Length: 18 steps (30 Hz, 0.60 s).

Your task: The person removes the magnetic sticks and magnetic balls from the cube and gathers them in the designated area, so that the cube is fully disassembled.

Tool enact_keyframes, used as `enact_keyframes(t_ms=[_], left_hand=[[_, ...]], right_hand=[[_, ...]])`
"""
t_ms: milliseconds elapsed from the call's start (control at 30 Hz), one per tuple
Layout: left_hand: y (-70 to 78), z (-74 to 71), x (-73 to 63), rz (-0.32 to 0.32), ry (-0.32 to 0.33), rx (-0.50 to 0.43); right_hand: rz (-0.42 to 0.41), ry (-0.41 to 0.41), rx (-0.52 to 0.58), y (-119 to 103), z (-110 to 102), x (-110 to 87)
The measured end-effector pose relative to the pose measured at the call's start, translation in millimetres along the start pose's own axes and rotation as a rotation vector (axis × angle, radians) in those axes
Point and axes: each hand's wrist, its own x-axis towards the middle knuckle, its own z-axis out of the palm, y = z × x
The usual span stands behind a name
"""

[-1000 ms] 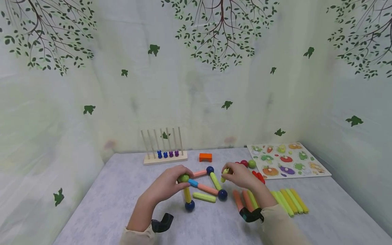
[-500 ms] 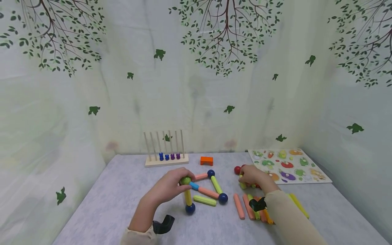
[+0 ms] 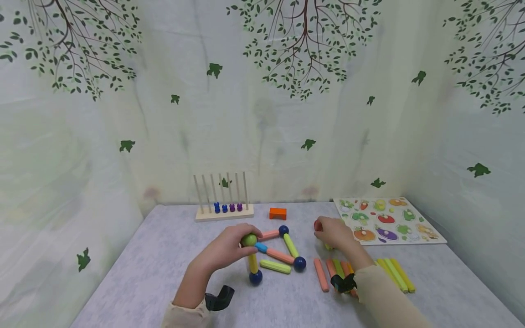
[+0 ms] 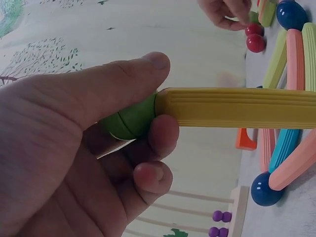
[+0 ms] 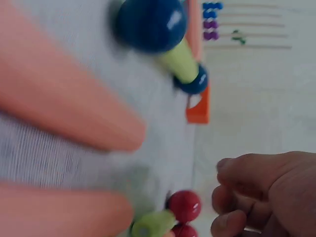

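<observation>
Head view: gripping smooth green ball (image 3: 248, 240) with left hand (image 3: 227, 247), atop near-upright yellow stick (image 3: 253, 263) and glossy blue ball (image 3: 255, 277). Left wrist view: pinching near yellow stick's ridged end. Right wrist view: loosely curled, unclasped right hand (image 5: 271, 192), near shiny red balls (image 5: 185, 206).

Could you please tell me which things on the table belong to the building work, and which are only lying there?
Part of the work, it seems:
green ball and yellow stick, in the left hand
blue balls
red balls, near the right hand
loose sticks, probably spare parts

Probably just lying about:
bead rack
orange block
picture board
</observation>
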Motion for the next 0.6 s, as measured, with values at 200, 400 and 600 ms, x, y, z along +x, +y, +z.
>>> enact_keyframes(t_ms=[200, 400, 600], left_hand=[[-3.5, 0.7, 0.4, -0.020, -0.028, -0.068], [-6.1, 7.4, 4.0, -0.005, -0.038, -0.100], [-8.4, 20.4, 6.1, -0.017, -0.090, -0.110]], right_hand=[[-0.148, 0.119, 0.210, -41, 0, -26.1], [-0.313, 0.116, 0.306, -82, 1, -58.4], [-0.493, 0.055, 0.331, -106, 9, -75.9]])
